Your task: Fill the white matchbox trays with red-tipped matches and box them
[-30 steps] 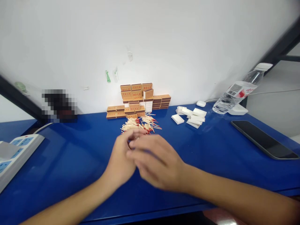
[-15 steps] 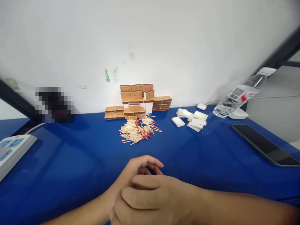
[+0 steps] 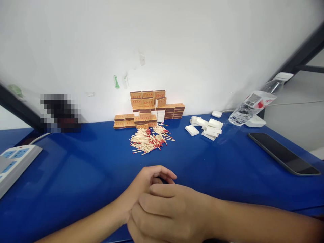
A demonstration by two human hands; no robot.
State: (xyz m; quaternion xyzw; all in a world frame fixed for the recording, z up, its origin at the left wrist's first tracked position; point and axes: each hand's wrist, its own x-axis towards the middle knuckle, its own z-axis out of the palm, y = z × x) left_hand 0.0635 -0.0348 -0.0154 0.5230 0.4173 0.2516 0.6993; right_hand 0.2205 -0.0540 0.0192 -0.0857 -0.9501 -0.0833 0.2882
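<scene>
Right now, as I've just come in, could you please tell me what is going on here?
A person has the right hand curled over the left hand, near the desk's front edge; whether anything is held between them is hidden. Beyond the hands, matches lie in a loose pile before stacked matchboxes by the wall. White trays lie jumbled to the right of the matches.

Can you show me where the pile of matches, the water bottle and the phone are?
Pile of matches (image 3: 147, 140): head view, middle of the heap.
Water bottle (image 3: 260, 99): head view, on its label.
Phone (image 3: 283, 154): head view, on its dark screen.
</scene>
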